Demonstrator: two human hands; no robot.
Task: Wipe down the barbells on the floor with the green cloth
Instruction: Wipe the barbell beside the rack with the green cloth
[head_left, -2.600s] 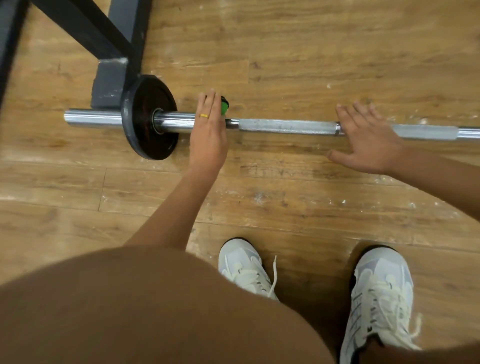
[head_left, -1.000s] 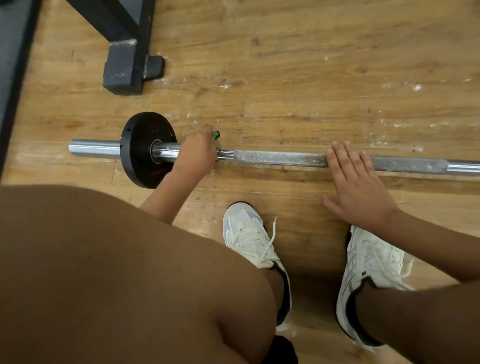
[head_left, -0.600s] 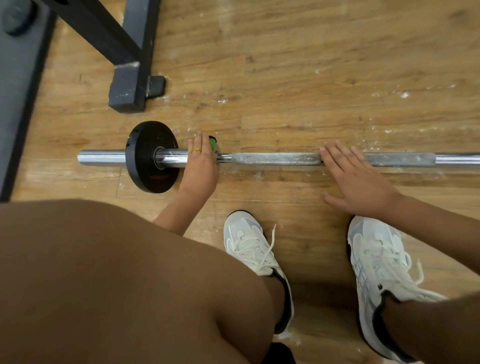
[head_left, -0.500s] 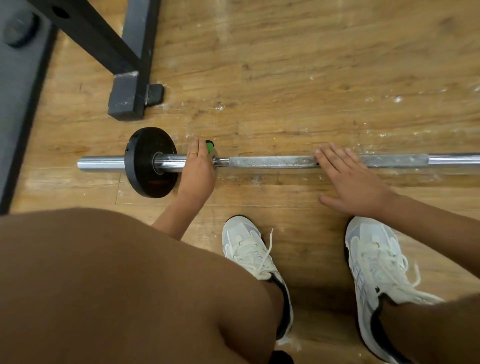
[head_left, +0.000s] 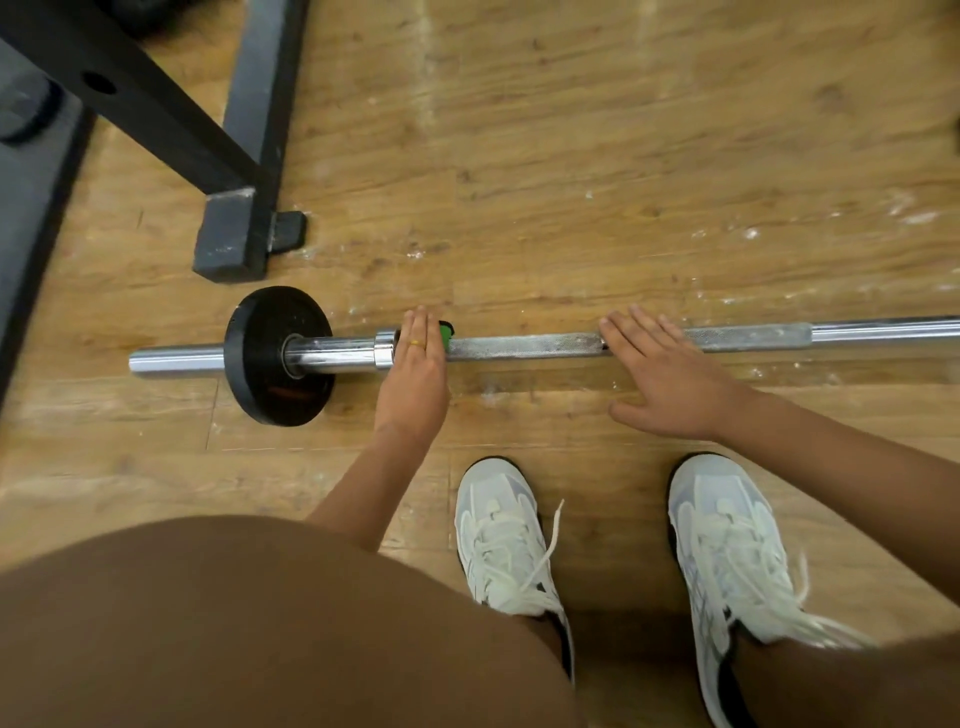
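Observation:
A steel barbell (head_left: 524, 347) lies across the wooden floor with one black plate (head_left: 275, 353) on its left sleeve. My left hand (head_left: 415, 379) lies flat over the bar just right of the collar, fingers straight, pressing the green cloth (head_left: 445, 333) against the shaft. Only a small green edge of the cloth shows past my fingers. My right hand (head_left: 670, 379) rests open on the knurled shaft further right, fingers spread and straight.
A black rack foot (head_left: 231, 239) with a diagonal brace stands just behind the plate. A dark mat (head_left: 26, 223) borders the floor at the left. My two white shoes (head_left: 506, 540) stand close in front of the bar. My knee fills the lower left.
My left hand has slid a little to the right along the bar, away from the plate, with the cloth under it. My right hand stays resting on the shaft.

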